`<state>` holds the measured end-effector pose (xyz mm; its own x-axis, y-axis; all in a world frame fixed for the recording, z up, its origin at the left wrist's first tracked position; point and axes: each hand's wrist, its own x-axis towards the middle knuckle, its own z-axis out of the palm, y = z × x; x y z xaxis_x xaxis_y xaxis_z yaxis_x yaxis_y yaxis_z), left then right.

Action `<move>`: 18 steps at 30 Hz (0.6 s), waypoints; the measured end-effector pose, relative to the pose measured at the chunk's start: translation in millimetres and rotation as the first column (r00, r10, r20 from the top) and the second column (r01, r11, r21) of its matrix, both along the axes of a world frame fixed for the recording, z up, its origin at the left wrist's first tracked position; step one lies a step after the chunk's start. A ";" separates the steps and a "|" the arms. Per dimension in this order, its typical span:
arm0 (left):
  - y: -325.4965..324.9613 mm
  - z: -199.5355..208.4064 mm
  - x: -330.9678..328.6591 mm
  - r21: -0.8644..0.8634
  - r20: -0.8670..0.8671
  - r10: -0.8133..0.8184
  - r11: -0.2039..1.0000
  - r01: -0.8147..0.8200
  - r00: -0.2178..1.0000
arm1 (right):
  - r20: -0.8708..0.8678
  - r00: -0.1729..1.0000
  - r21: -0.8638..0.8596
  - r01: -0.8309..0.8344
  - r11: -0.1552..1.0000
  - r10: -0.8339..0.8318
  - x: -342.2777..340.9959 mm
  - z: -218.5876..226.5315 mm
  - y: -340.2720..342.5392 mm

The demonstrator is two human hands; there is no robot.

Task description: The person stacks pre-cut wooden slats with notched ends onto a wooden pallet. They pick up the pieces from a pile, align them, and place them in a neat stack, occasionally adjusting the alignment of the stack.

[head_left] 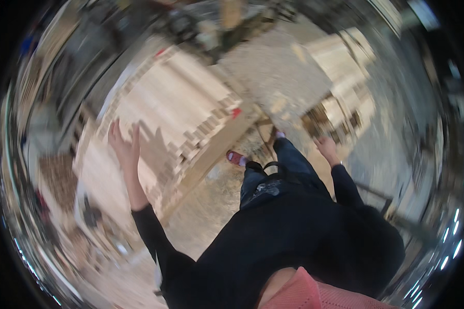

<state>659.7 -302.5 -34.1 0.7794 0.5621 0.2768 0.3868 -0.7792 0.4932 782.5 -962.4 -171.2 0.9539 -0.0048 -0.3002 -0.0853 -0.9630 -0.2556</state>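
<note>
Under the spread, empty fingers of the left hand lie stacked pale wooden boards — best gripped evenly — while the half-curled right hand blurs, its hold unclear.

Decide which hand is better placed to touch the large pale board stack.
Likely the left hand: spread open, it appears over that large stack; the right hand is near other boards.

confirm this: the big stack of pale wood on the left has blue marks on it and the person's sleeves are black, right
Not quite: the marks on the big stack of pale wood on the left are red, not blue, as the head view shows. The person's sleeves are black.
</note>
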 end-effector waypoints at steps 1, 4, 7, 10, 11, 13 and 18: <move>-17.0 6.0 12.4 0.047 0.002 -0.092 0.995 0.092 0.996 | -0.074 0.994 0.007 0.079 0.997 -0.078 -5.8 -0.2 3.0; -68.5 21.8 42.3 0.074 0.015 -0.259 0.964 0.257 0.966 | -0.160 0.961 0.141 0.250 0.958 -0.227 -32.5 6.9 -7.2; -120.4 22.3 61.6 0.038 0.089 -0.369 0.929 0.367 0.925 | -0.081 0.951 0.090 0.305 0.948 -0.298 -69.0 -1.2 -39.6; -180.1 18.8 70.9 0.023 0.163 -0.423 0.905 0.426 0.891 | 0.094 0.888 0.234 0.420 0.877 -0.451 -98.9 -11.1 -66.8; -203.0 16.6 71.7 0.019 0.182 -0.433 0.899 0.437 0.883 | 0.104 0.859 0.278 0.459 0.844 -0.502 -106.3 -12.5 -77.8; -250.6 8.9 70.8 -0.140 0.174 -0.428 0.881 0.453 0.887 | 0.125 0.797 0.379 0.511 0.771 -0.590 -107.3 -9.0 -99.2; -402.6 -24.9 69.3 -0.371 0.130 -0.555 0.742 0.559 0.822 | 0.410 0.360 0.755 0.381 0.533 -0.838 -80.9 36.6 -193.5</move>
<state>729.0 -705.0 -59.0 0.9850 0.0891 0.1477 -0.0639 -0.6064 0.7926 701.6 -1155.9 -134.6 0.5970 -0.7673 0.2340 -0.1800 -0.4124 -0.8931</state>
